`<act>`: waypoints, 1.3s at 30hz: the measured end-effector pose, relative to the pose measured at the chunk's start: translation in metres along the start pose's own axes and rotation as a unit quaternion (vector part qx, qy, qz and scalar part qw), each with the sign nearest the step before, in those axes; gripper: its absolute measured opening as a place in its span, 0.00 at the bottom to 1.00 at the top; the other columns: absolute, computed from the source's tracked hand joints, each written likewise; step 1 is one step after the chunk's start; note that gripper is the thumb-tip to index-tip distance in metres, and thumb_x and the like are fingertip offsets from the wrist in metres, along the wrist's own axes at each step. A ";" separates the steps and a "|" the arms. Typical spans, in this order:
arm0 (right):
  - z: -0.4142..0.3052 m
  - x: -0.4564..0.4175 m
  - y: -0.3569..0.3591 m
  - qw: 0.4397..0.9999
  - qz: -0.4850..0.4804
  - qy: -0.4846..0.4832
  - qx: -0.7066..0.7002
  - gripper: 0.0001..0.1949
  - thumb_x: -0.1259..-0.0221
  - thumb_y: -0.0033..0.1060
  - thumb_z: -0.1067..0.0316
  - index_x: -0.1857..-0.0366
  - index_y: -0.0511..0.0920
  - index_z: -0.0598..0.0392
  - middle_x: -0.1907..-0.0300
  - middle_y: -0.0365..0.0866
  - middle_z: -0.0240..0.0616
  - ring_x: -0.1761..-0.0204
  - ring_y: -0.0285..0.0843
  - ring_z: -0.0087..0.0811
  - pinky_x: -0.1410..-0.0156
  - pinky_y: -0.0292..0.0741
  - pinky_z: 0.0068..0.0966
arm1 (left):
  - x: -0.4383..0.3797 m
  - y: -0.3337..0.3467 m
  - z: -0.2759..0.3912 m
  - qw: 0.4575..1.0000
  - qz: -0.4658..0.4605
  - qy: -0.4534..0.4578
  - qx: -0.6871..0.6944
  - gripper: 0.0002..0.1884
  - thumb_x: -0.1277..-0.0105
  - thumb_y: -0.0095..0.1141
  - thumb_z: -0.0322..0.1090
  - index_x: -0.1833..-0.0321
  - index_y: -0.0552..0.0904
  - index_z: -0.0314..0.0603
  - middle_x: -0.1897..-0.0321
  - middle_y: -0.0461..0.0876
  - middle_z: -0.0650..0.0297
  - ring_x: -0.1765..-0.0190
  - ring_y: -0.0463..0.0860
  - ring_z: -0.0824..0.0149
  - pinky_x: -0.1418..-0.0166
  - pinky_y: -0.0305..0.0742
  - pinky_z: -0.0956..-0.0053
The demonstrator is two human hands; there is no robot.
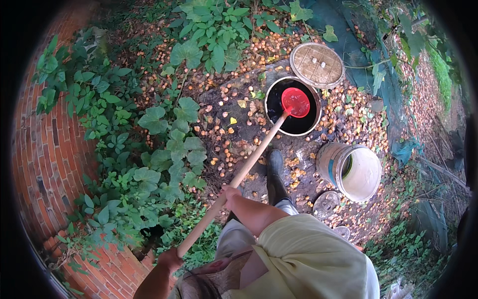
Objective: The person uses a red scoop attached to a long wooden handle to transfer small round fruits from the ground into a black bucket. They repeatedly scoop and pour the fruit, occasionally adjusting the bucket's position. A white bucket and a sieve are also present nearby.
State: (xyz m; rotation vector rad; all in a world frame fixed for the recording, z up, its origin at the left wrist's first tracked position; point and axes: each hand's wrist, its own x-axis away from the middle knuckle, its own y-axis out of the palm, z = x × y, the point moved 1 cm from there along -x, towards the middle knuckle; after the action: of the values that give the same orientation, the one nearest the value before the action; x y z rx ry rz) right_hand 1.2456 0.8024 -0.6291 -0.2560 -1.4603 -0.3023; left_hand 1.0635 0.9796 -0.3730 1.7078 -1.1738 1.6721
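Observation:
My right hand (229, 196) is wrapped around the middle of a long wooden handle (257, 153). Lower down, near the handle's end, my left hand (170, 259) grips it too. At the far end is a red plastic ladle head (296, 101), its bowl inside the mouth of a round container (319, 114) that holds dark liquid. The liquid's depth cannot be told. A round lid (317, 64) with a ribbed face lies against the container's upper right rim. To the right stands a pale plastic bucket (360, 173), with something green visible inside.
Small orange fruits (345, 112) and fallen leaves litter the ground. Leafy plants (149, 164) grow on the left beside a red brick wall (48, 157). Dark green netting (394, 108) runs along the right. My boot (275, 172) is just below the container; a round disc (326, 205) lies near the bucket.

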 end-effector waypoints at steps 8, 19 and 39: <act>0.098 0.095 0.028 0.995 -0.088 0.051 0.014 0.12 0.44 0.58 0.70 0.58 0.70 0.56 0.64 0.75 0.40 0.63 0.79 0.39 0.58 0.80 0.39 | 0.073 0.014 -0.139 0.992 0.105 0.037 -0.065 0.23 0.55 0.61 0.46 0.59 0.75 0.41 0.65 0.82 0.55 0.61 0.82 0.53 0.55 0.76 0.63; 0.099 0.207 0.079 0.982 -0.180 -0.030 -0.045 0.10 0.43 0.58 0.67 0.60 0.71 0.55 0.62 0.75 0.39 0.60 0.76 0.37 0.54 0.77 0.41 | 0.098 -0.042 -0.204 0.949 0.295 0.064 -0.095 0.15 0.61 0.62 0.40 0.69 0.78 0.43 0.73 0.82 0.55 0.67 0.82 0.53 0.60 0.78 0.62; 0.037 0.330 0.102 0.937 -0.262 -0.091 -0.210 0.15 0.42 0.58 0.67 0.53 0.69 0.57 0.55 0.74 0.42 0.55 0.75 0.41 0.49 0.77 0.40 | 0.150 -0.226 -0.181 0.845 0.483 0.156 -0.171 0.12 0.63 0.59 0.32 0.71 0.79 0.44 0.73 0.80 0.50 0.66 0.80 0.47 0.60 0.76 0.57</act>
State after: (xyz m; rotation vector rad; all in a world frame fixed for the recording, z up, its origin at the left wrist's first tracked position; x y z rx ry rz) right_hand 1.2748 0.8954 -0.2962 -0.2363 -1.6237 -1.0550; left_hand 1.1323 1.2085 -0.1517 0.5492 -2.1836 1.9571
